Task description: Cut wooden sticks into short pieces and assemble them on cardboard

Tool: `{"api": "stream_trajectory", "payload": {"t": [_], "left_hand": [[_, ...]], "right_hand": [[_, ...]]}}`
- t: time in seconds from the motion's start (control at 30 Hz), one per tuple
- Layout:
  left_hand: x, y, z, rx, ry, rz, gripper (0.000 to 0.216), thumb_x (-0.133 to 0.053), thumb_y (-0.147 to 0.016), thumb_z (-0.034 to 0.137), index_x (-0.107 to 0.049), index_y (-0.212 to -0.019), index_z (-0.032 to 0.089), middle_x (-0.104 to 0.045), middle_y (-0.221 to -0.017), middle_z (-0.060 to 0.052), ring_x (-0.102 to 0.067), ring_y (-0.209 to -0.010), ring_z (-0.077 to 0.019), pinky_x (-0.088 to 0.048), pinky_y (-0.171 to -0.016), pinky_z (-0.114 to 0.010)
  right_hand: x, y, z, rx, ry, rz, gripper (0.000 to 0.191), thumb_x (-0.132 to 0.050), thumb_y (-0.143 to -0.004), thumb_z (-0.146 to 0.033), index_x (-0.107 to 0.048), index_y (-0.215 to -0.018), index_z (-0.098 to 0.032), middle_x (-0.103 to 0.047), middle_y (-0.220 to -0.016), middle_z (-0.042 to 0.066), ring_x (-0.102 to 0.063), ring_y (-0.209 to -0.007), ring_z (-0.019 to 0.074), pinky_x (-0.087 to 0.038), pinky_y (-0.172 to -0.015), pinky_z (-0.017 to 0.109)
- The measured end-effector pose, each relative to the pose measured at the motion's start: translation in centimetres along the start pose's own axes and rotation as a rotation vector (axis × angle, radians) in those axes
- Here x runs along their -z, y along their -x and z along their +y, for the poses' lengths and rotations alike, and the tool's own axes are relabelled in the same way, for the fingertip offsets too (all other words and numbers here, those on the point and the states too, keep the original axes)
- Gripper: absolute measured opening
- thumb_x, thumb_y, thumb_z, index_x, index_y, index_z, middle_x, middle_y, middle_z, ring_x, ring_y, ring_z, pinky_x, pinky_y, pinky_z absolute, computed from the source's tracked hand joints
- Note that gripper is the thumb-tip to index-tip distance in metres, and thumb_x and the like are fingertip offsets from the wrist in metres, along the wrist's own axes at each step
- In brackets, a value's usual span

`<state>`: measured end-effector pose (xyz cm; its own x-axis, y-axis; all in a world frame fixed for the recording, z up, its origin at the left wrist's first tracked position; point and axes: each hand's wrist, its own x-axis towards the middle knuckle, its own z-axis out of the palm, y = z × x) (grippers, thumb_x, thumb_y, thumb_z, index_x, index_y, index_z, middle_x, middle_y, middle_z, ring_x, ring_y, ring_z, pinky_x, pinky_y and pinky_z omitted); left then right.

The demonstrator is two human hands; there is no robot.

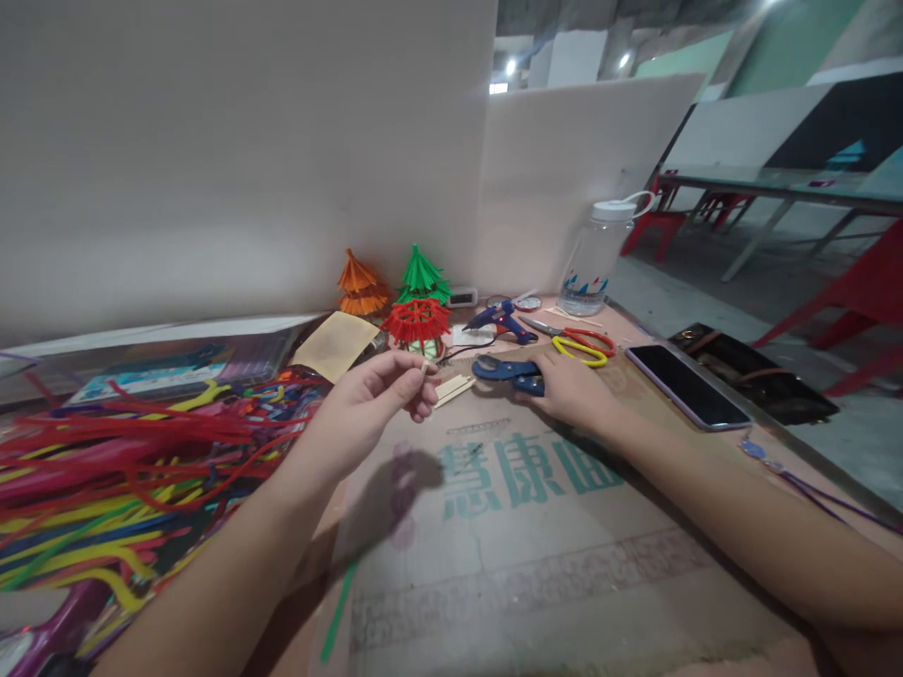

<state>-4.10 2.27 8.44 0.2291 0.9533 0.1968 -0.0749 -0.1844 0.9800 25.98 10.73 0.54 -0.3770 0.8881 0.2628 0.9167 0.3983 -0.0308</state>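
My left hand [385, 390] is raised over the board with thumb and fingertips pinched together. A tiny pale tip shows at the fingers, too small to name. Close beside it lie several flat wooden sticks [455, 389]. My right hand [568, 387] is closed round the blue handles of a hand cutter [502, 369], whose dark jaws point left toward the sticks. Just behind my left hand stands a red fringed piece [418, 322] on a pale base. Beyond it are a green tiered cone [421, 275] and an orange one [358, 285].
Many coloured pipe cleaners [134, 480] spread across the left side. At the back are a blue glue gun [502, 320], scissors [582, 343] with red and yellow handles, and a clear water bottle [593, 259]. A phone [684, 385] lies by the right edge.
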Motion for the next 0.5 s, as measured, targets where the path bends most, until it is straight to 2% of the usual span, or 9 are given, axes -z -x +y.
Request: {"api": "stream_trajectory", "payload": {"t": [0.1,0.23,0.33,0.5], "left_hand": [[-0.3,0.2,0.2,-0.007,-0.016,-0.026,0.034,-0.078,-0.082,0.05,-0.069,-0.091,0.019,-0.066,-0.071,0.0,-0.061,-0.064,-0.0126,-0.051,-0.061,-0.024],[-0.4,0.4,0.0,0.006,0.029,-0.063,0.033,-0.081,-0.081,0.045,-0.068,-0.095,0.018,-0.069,-0.076,0.0,-0.063,-0.067,-0.0121,-0.052,-0.061,-0.022],[-0.5,0.5,-0.1,0.031,0.076,-0.085,0.031,-0.083,-0.081,0.04,-0.067,-0.097,0.018,-0.071,-0.078,-0.001,-0.065,-0.069,-0.0121,-0.052,-0.061,-0.022],[-0.5,0.4,-0.1,0.07,0.084,-0.085,0.033,-0.082,-0.081,0.043,-0.066,-0.093,0.016,-0.071,-0.076,-0.001,-0.065,-0.068,-0.012,-0.052,-0.062,-0.022]], "right_hand": [[-0.1,-0.1,0.9,-0.108,0.082,-0.069,0.06,-0.065,-0.086,-0.062,-0.064,-0.114,-0.009,-0.069,-0.113,0.024,-0.067,-0.102,0.0398,-0.052,-0.084,0.048],[0.0,0.1,1.0,-0.154,0.168,-0.121,0.073,-0.057,-0.087,-0.071,-0.064,-0.116,-0.004,-0.064,-0.12,0.03,-0.061,-0.114,0.0451,-0.049,-0.092,0.053],[-0.2,0.2,0.5,-0.151,0.184,-0.158,0.08,-0.049,-0.09,-0.072,-0.061,-0.123,-0.001,-0.061,-0.126,0.031,-0.059,-0.117,0.0464,-0.047,-0.096,0.054],[-0.2,0.3,-0.3,-0.147,0.154,-0.174,0.094,-0.055,-0.086,-0.074,-0.052,-0.14,0.002,-0.056,-0.137,0.033,-0.053,-0.126,0.0489,-0.042,-0.103,0.055]]}}
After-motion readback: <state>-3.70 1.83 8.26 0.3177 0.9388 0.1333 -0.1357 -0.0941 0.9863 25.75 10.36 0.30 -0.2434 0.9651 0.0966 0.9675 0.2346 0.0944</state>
